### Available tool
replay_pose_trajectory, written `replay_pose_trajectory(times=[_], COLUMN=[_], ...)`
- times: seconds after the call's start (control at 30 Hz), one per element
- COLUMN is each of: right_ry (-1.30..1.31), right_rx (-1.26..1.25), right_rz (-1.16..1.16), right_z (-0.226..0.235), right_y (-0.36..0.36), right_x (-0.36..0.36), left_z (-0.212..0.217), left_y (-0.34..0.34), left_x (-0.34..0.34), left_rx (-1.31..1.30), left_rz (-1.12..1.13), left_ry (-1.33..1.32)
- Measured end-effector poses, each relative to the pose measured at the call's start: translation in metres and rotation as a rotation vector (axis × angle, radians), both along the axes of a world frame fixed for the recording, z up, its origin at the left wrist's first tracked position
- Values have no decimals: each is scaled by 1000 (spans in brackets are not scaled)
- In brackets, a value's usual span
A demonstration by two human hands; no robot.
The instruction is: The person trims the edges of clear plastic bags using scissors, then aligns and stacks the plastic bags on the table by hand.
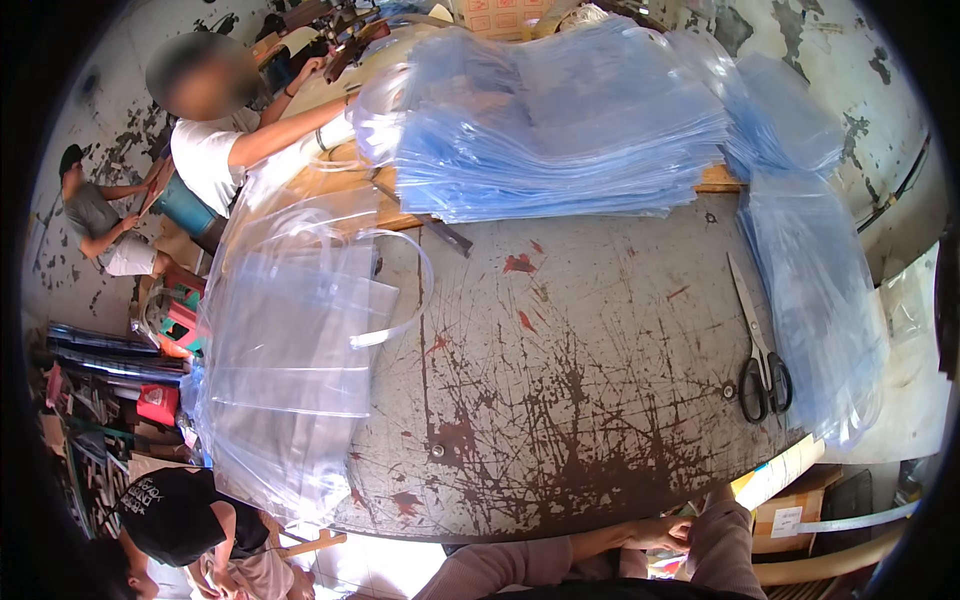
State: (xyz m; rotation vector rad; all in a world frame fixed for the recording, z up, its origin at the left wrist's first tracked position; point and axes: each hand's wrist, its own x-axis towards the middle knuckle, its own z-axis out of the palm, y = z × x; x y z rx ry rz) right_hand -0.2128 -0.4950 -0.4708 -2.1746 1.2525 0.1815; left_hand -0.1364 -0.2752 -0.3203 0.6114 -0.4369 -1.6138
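Note:
At the table's near edge, my left hand [662, 534] is closed, its fingers curled beside my right sleeve; what they hold, if anything, cannot be made out. Only a small part of my right hand [718, 497] shows by the yellow-and-white sheet [780, 473], and its fingers are hidden. Black-handled scissors [757, 345] lie slightly parted on the worn grey tabletop [560, 330]. A tall stack of bluish clear plastic sheets [560, 150] fills the far side. More clear plastic sheets [810, 300] drape down the right edge. Clear plastic bags with loop handles [290, 350] lie along the left.
A dark metal strip [447, 235] lies before the stack. A co-worker in a white shirt [215, 155] reaches over the table's far left. Two more people sit left, one in a black cap [165, 515]. A cardboard box [790, 518] stands at the lower right.

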Motion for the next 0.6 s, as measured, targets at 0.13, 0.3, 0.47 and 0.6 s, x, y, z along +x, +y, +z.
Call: replay_pose_trajectory(times=[0.13, 0.3, 0.47, 0.6], right_ry=[7, -10, -4, 4], right_rx=[-40, -48, -7, 10], right_rz=[-23, 10, 86, 165], right_z=[8, 10, 2, -7], right_y=[-14, -10, 4, 20], right_x=[-8, 7, 26, 43], left_z=[-35, -107, -72, -62], left_y=[-20, -48, -37, -41], left_x=[-4, -52, -30, -28], left_rx=[-110, -73, 300, 231], left_rz=[-111, 570, 466, 431], left_ry=[-675, -973, -1303, -1160])
